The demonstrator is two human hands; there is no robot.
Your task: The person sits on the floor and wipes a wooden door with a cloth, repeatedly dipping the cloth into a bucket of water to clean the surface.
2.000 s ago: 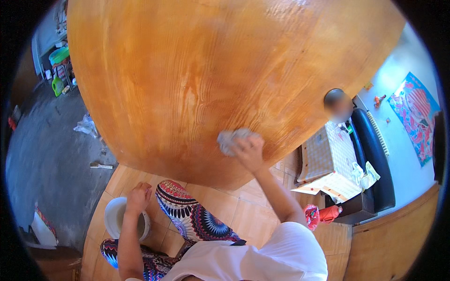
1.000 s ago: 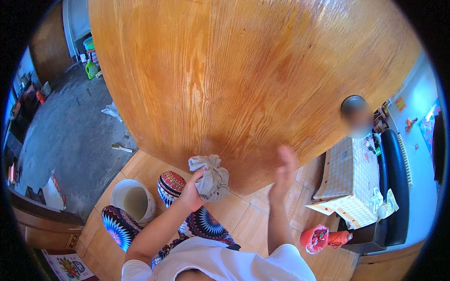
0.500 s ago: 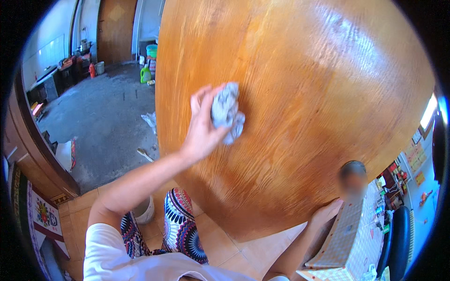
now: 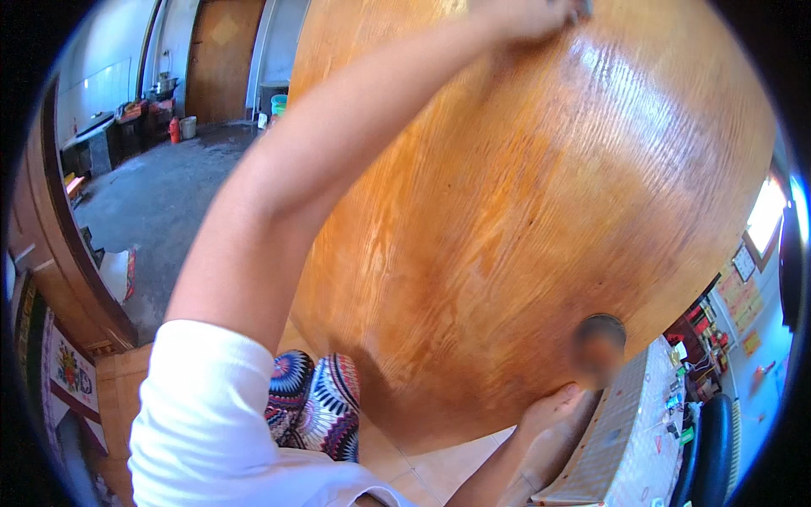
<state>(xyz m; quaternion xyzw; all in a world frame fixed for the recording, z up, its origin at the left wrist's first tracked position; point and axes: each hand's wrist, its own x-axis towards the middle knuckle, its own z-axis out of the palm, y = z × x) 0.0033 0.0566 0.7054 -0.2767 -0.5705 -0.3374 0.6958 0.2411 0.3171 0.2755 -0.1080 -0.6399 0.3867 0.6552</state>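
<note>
A large varnished wooden panel [image 4: 473, 253] stands in front of me, its orange-brown grain shining near the top right. My left hand [image 4: 536, 17] is stretched up to the panel's upper part, closed around a crumpled grey cloth [image 4: 584, 9]. Only a sliver of the cloth shows, and the frame's top edge cuts off the rest. Low on the right, my right hand [image 4: 551, 409] grips the panel's lower edge. Its fingers are partly hidden behind the wood. Just above that hand is a dark round spot [image 4: 598, 342], too blurred to make out.
At right stands a table with a checked cover [image 4: 629, 448], bearing small items, beside a black chair [image 4: 718, 444]. A wooden door frame [image 4: 89, 296] on the left opens onto a room with a grey floor [image 4: 169, 211], a red bottle [image 4: 175, 130] and a bucket [image 4: 187, 128].
My left hand has swept the cloth up and to the right, from the panel's left middle to its top. My right hand stays at the lower edge.
</note>
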